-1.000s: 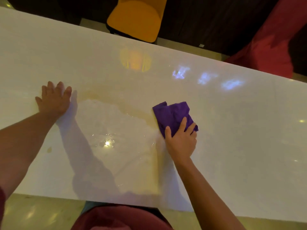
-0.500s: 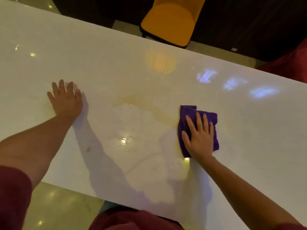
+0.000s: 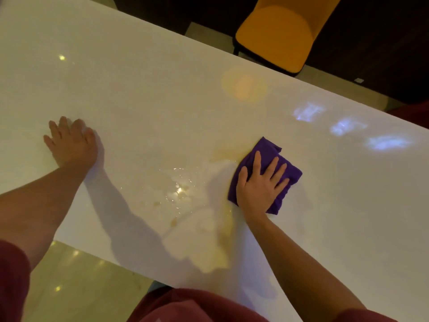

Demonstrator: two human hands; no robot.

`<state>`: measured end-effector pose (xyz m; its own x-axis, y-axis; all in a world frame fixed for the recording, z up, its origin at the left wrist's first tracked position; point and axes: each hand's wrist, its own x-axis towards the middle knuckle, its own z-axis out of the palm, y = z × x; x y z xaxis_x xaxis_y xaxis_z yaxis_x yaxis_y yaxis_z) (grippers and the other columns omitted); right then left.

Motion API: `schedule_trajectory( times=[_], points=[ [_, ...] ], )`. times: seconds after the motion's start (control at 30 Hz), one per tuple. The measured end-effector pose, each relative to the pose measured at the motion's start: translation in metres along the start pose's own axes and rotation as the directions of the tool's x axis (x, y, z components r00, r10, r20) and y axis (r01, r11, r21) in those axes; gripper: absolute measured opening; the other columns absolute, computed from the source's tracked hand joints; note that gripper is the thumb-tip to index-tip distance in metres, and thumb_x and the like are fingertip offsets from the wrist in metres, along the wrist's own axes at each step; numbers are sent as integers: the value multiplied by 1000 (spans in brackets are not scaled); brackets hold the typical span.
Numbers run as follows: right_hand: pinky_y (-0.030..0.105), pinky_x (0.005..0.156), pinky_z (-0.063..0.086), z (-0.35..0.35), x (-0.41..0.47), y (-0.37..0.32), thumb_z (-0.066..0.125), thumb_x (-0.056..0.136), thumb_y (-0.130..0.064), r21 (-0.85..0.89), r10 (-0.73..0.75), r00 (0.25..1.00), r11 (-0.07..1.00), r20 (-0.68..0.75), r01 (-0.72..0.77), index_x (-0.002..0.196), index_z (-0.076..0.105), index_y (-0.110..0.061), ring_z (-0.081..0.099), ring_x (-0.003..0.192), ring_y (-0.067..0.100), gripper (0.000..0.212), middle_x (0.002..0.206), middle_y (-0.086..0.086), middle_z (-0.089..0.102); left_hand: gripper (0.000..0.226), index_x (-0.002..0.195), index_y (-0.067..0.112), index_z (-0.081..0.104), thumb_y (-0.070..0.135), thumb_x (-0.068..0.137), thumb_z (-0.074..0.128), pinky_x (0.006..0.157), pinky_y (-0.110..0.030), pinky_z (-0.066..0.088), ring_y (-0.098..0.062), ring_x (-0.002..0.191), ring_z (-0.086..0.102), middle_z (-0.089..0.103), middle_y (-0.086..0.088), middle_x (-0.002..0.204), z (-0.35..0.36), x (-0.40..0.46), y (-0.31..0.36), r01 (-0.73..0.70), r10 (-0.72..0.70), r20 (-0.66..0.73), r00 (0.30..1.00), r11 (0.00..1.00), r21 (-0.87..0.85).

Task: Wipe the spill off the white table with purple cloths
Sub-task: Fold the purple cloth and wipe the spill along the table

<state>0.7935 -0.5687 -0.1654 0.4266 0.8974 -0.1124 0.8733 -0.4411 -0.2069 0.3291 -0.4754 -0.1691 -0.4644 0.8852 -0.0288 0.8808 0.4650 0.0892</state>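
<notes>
A folded purple cloth (image 3: 269,168) lies flat on the white desk (image 3: 139,89), touching the yellowish spill's (image 3: 185,189) right edge.

OBSTACLES: your left hand (image 3: 72,145) lies flat on the white table (image 3: 139,89) at left; your right hand (image 3: 260,189) presses the purple cloth (image 3: 267,149) at centre-right | BETWEEN: only the wet spill (image 3: 185,194) | FREE: far strip and right end are bare | BEYOND FAR EDGE: orange chair (image 3: 274,36)
</notes>
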Motion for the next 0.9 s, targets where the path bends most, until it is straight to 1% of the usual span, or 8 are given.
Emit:
schedule_trajectory(
  times=[0.1,0.17,0.37,0.6,0.7,0.77,0.8,0.9],
  points=[
    [68,127,5,9,5,-36,33,105,-55,3,-5,1000,1000,2,5,165,29,-35,7,162,44,63,174,18,19,50,139,3,46,32,101,31,118,-66,17,-45,151,23,37,-22,156,-4,11,-21,-6,5,-37,999,1000,-13],
    [68,127,5,14,10,-57,33,106,-55,-6,-7,1000,1000,-8,7,165,29,-34,7,161,45,63,174,18,20,51,142,2,45,29,101,32,119,-64,15,-45,153,21,34,-22,160,-7,21,-36,-3,1,-51,999,999,-32],
    [68,127,6,25,27,-123,29,106,-55,-21,-29,999,999,-21,28,165,30,-32,9,161,45,64,173,19,22,56,152,7,39,32,102,31,120,-62,16,-44,153,21,30,-22,164,-10,47,-81,37,-39,-40,998,998,-53],
    [68,126,13,44,46,-197,29,106,-56,-51,-122,990,992,-67,119,163,37,-31,20,159,46,62,170,17,32,55,158,11,30,34,108,29,123,-60,10,-42,155,17,23,-19,168,7,43,-90,43,-45,-29,999,997,-68],
    [68,125,18,54,54,-231,33,107,-54,-52,-157,981,987,-113,151,159,45,-29,27,157,46,59,167,18,39,52,154,11,37,33,107,32,121,-57,18,-41,151,26,30,-18,164,-1,47,-94,22,-25,-42,999,998,-66],
    [68,125,18,60,59,-254,33,108,-53,-46,-190,973,982,-133,185,158,47,-28,29,156,46,58,165,18,41,48,145,9,45,30,103,36,113,-54,30,-41,141,38,40,-19,158,-11,55,-104,-13,6,-86,996,997,-78],
    [68,126,17,63,61,-265,32,108,-53,-43,-209,969,978,-131,206,158,47,-28,28,156,46,58,166,18,41,47,142,9,46,29,101,38,109,-52,32,-40,138,42,41,-18,157,-15,58,-111,-14,6,-106,994,997,-75],
    [68,127,12,67,67,-297,28,108,-52,-49,-257,964,966,-73,254,162,40,-28,22,159,46,60,169,18,34,48,143,9,44,30,100,39,109,-52,30,-40,140,40,38,-19,159,-22,68,-140,47,-54,-127,990,997,-56]
  ],
)
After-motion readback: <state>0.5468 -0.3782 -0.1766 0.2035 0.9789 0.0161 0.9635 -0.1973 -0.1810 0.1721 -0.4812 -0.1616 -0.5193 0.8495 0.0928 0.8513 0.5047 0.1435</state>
